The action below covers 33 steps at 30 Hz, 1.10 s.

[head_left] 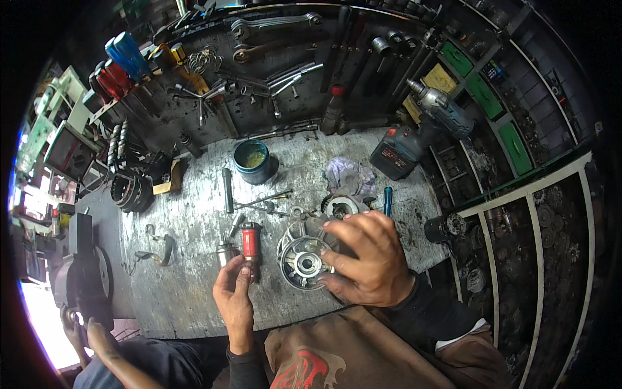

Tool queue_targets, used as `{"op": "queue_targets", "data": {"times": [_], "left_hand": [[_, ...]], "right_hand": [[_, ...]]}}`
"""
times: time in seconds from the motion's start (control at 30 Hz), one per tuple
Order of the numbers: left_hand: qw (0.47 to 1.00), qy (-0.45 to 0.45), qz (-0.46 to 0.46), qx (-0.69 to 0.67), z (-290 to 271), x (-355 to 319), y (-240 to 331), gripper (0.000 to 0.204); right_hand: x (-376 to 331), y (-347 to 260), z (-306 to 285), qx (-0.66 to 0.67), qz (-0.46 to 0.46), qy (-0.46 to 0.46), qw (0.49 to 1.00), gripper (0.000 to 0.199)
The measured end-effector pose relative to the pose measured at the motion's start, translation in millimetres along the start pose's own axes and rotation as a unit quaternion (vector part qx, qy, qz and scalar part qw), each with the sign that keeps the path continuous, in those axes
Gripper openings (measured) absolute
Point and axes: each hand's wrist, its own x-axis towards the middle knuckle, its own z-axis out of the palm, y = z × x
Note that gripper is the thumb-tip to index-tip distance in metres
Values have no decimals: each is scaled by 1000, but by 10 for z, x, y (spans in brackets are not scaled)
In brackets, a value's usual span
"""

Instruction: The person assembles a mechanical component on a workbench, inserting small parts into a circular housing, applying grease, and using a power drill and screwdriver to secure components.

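My left hand [234, 305] is closed, thumb and forefinger pinched at the narrow lower end of a red cylindrical tool [250, 241] with dark ends. Beside those fingers is a short silver cylinder [225, 253]. My right hand [372, 262] curves over a round cast-metal housing [289, 270], its thumb and fingers gripping the right rim. A pale bearing-like ring [307, 264] sits in the middle of the housing. Just beyond my right fingers lies another metal ring part [341, 206], partly covered by them.
A blue tub [253, 170] with yellowish contents, a rag [350, 176] and a cordless impact wrench [421, 133] stand farther back. Screwdrivers [126, 58] and wrenches [278, 24] hang along the back. Another person's hand [100, 340] is at lower left, near a dark machine [84, 272].
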Motion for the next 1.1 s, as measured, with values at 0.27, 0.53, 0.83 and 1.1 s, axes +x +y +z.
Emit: {"op": "queue_targets", "data": {"times": [0.27,0.53,0.83,1.1], "left_hand": [[998,51,22,-2,-113,135,2,27],[882,-3,242,403,321,1044,-90,25],[711,-78,216,665,884,1724,-289,32],[704,-72,179,683,923,1804,-459,26]], "right_hand": [[645,1061,50,361,196,6,912,37],[1247,1690,1129,127,18,-182,975,63],[1440,1779,1879,-47,-67,-241,967,86],[1195,1906,2066,114,-56,-141,982,65]]}}
